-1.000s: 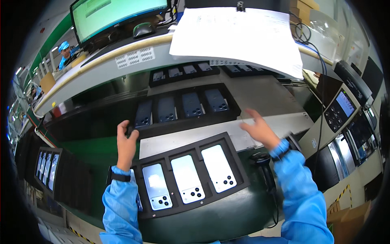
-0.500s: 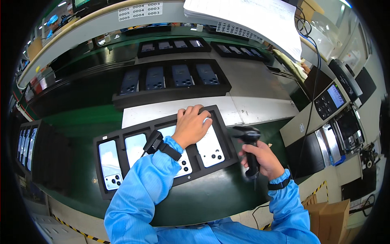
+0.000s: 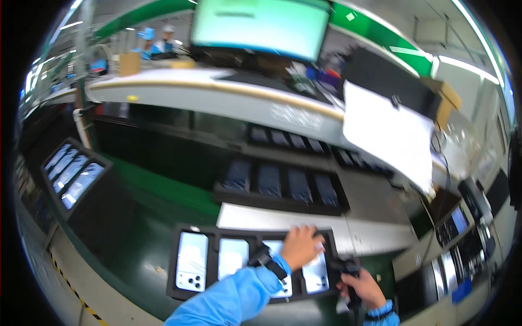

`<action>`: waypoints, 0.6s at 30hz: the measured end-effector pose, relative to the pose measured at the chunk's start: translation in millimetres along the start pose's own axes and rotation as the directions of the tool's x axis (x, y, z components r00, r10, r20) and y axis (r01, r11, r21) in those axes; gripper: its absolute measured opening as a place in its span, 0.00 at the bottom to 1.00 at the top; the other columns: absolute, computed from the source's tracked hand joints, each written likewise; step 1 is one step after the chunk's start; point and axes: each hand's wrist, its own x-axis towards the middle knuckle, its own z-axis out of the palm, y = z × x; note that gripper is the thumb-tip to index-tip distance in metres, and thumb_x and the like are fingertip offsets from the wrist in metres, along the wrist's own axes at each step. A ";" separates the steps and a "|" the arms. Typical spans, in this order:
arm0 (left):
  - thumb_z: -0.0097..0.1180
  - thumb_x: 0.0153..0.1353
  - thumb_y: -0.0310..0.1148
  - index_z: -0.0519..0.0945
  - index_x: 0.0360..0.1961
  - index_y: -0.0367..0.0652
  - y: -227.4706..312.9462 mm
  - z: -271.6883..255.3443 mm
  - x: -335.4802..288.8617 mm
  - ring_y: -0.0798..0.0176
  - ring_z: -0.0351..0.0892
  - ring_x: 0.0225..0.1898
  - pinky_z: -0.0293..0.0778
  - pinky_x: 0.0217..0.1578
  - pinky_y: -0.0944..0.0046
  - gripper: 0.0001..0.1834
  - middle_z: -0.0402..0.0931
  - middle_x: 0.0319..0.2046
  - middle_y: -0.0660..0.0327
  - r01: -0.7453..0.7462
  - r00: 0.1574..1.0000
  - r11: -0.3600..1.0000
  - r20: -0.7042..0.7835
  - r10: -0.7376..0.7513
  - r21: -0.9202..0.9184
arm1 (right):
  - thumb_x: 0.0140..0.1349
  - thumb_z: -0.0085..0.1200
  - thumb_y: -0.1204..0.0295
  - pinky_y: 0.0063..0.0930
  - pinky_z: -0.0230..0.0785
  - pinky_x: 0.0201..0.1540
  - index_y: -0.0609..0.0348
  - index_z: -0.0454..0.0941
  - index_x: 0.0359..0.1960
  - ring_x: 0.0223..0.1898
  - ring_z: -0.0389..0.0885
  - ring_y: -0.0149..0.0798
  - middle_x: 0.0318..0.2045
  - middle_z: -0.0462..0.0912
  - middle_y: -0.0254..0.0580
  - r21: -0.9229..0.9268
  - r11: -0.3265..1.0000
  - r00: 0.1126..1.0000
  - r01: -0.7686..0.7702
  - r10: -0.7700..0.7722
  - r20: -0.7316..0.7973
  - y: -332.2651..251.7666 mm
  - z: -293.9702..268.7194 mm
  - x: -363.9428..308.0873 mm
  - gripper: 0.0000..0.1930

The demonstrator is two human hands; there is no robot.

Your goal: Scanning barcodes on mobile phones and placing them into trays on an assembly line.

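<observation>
In front of me lies a black foam tray holding several light-coloured phones, backs up, with camera lenses at their near ends. A leftmost phone shows fully; my left forearm and hand partly cover others. My left hand rests over the tray's far right part, fingers bent and slightly apart, above the rightmost phone. A black device is strapped at that wrist. My right hand is wrapped round the handle of a black handheld scanner, whose head is beside the tray's right edge. The picture is blurred.
A tray of dark phones lies beyond mine, with more trays behind it. Stacked trays stand at left. Overhead are a shelf, a monitor and hanging papers. A machine with a small screen stands at right.
The view has tilted up and shifted left, so the tray and hands appear lower and the monitor is in sight. Both hands keep about the same places at the tray.
</observation>
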 end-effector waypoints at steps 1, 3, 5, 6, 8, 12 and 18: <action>0.59 0.64 0.50 0.82 0.49 0.56 3.2 -0.3 -1.5 0.47 0.75 0.53 0.68 0.51 0.44 0.16 0.76 0.53 0.53 0.002 1.000 1.000 0.012 -0.002 0.021 | 0.64 0.61 0.73 0.29 0.75 0.28 0.67 0.76 0.47 0.25 0.82 0.34 0.29 0.83 0.44 0.031 0.999 0.990 -0.035 0.039 -0.137 9.5 -5.1 -0.6 0.13; 0.56 0.66 0.51 0.82 0.49 0.53 9.2 0.2 -0.4 0.48 0.73 0.57 0.64 0.55 0.44 0.18 0.75 0.56 0.51 0.050 0.997 0.996 0.057 -0.046 -0.073 | 0.68 0.59 0.69 0.23 0.62 0.19 0.56 0.80 0.39 0.18 0.71 0.26 0.21 0.75 0.30 -0.158 0.987 0.964 -0.020 -0.022 -0.264 32.3 -23.5 -2.0 0.05; 0.54 0.68 0.52 0.82 0.50 0.52 14.7 -1.1 0.7 0.47 0.71 0.59 0.60 0.60 0.44 0.20 0.75 0.57 0.49 0.080 0.995 0.992 0.058 -0.075 -0.093 | 0.67 0.60 0.68 0.23 0.64 0.19 0.56 0.79 0.39 0.18 0.72 0.27 0.20 0.77 0.31 -0.220 0.964 0.939 -0.148 0.067 -0.337 28.9 -32.3 -8.3 0.07; 0.54 0.68 0.52 0.82 0.50 0.52 13.2 -1.3 -0.9 0.47 0.71 0.59 0.60 0.60 0.44 0.20 0.75 0.57 0.49 0.094 0.994 0.992 0.056 -0.089 -0.087 | 0.67 0.61 0.68 0.23 0.64 0.19 0.57 0.79 0.40 0.18 0.73 0.27 0.21 0.78 0.32 -0.256 0.960 0.942 -0.113 0.021 -0.335 38.1 -37.5 -0.3 0.07; 0.54 0.68 0.52 0.79 0.50 0.47 9.7 -1.8 2.2 0.47 0.70 0.59 0.56 0.63 0.42 0.21 0.74 0.55 0.49 0.071 0.991 0.971 -0.096 -0.095 -0.228 | 0.66 0.61 0.68 0.24 0.65 0.19 0.58 0.80 0.41 0.19 0.74 0.27 0.22 0.79 0.33 -0.290 0.954 0.941 -0.076 -0.027 -0.336 43.1 -39.8 10.9 0.08; 0.56 0.67 0.49 0.73 0.45 0.42 6.5 -10.8 9.3 0.48 0.71 0.56 0.53 0.64 0.43 0.20 0.74 0.48 0.52 0.136 0.984 0.895 -0.049 -0.172 -0.425 | 0.63 0.62 0.71 0.27 0.70 0.19 0.63 0.78 0.40 0.19 0.77 0.30 0.24 0.81 0.38 -0.309 0.951 0.926 -0.010 -0.107 -0.361 57.8 -51.9 36.1 0.09; 0.58 0.64 0.45 0.73 0.44 0.43 4.8 -5.6 12.2 0.49 0.72 0.55 0.56 0.62 0.49 0.17 0.75 0.46 0.53 0.123 0.980 0.893 -0.090 -0.179 -0.432 | 0.59 0.62 0.75 0.29 0.69 0.15 0.64 0.76 0.36 0.14 0.77 0.32 0.21 0.80 0.41 -0.269 0.963 0.911 -0.003 -0.108 -0.399 64.0 -52.5 48.0 0.08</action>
